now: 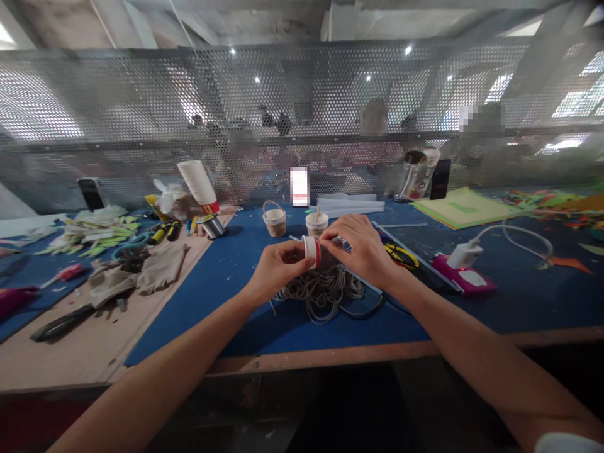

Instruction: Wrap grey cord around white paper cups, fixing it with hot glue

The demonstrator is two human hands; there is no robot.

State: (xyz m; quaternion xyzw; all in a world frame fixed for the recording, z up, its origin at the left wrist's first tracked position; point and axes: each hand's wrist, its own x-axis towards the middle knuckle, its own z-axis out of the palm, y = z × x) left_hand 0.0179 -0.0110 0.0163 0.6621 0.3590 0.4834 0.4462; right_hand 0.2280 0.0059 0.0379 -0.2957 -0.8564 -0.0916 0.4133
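A white paper cup with a red band (311,252) lies sideways in my left hand (282,267), its fingers and thumb closed round the rim end. My right hand (355,246) is pinched at the cup's other end; whatever its fingertips hold is too small to make out. Below both hands a loose tangle of grey-brown cord (325,292) rests on the blue mat (212,314). Just behind stand two small cord-wrapped cups, one with a looped handle (274,223) and one (316,222) partly behind my right hand.
Stacked paper cups (195,182) lean at the back left. Gloves (163,267), pliers (173,230) and paper strips lie left. Yellow-handled pliers (401,255), a pink power block (465,277) with a white cable and green paper sheets (467,207) are right. A lit phone (299,187) stands behind.
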